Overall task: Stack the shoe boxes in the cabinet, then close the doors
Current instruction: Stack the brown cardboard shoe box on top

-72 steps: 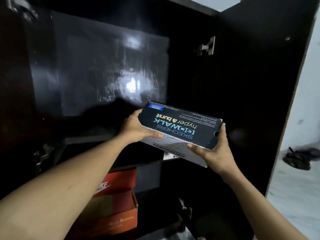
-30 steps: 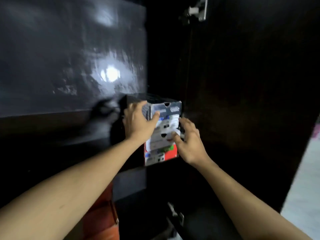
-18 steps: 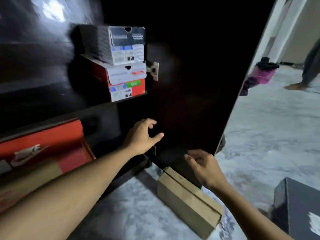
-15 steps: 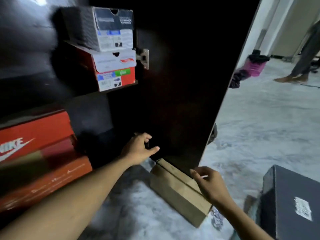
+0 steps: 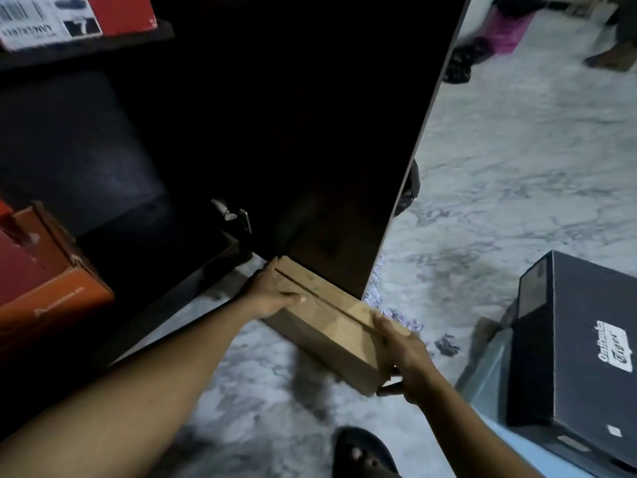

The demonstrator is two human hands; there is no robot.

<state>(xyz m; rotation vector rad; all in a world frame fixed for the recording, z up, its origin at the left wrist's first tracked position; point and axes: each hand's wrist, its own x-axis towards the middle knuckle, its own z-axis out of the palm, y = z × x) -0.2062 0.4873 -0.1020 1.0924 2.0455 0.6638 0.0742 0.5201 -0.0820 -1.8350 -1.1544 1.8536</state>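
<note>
A plain brown cardboard shoe box lies on the marble floor beside the foot of the open dark cabinet door. My left hand rests on its far end, fingers laid over the lid. My right hand grips its near end, thumb curled under the corner. Orange shoe boxes sit on the cabinet's bottom shelf at the left. A red and white shoe box stands on the shelf above, cut off by the frame.
A black shoe box sits at the right on a light blue surface. My sandalled foot is at the bottom. A door hinge juts out low inside the cabinet. Clothes and another person's foot lie far right.
The dark box went onto the red box on the upper shelf. I then looked down, and both hands dropped to the brown box on the floor and took hold of it.
</note>
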